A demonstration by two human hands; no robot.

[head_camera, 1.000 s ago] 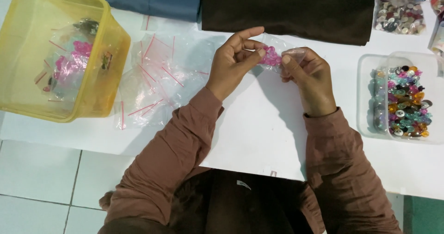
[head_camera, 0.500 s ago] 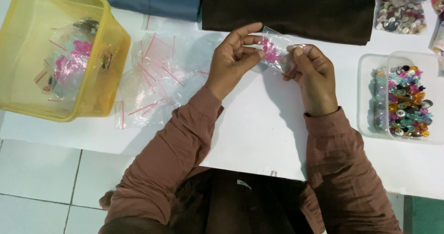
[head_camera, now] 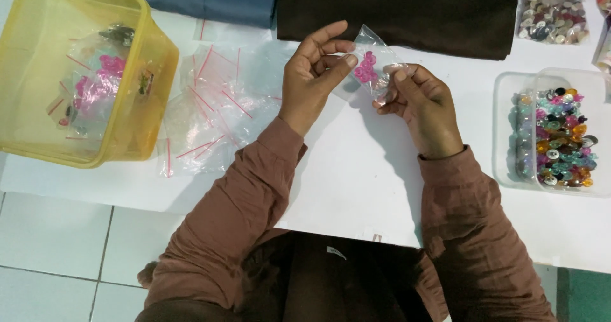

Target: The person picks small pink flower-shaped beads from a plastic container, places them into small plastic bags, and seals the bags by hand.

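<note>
Left hand [head_camera: 313,80] and right hand [head_camera: 420,109]: both pinch one small clear bag [head_camera: 375,67] of pink buttons [head_camera: 365,67], raised above the tabletop [head_camera: 356,175] at 12 o'clock. We judge it light, limp, slippery (grip the sealed edge).

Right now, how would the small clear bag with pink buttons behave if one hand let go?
The small clear bag would probably flop, since its film looks thin and crinkled. It seems light, pinched between left hand and right hand.
</note>
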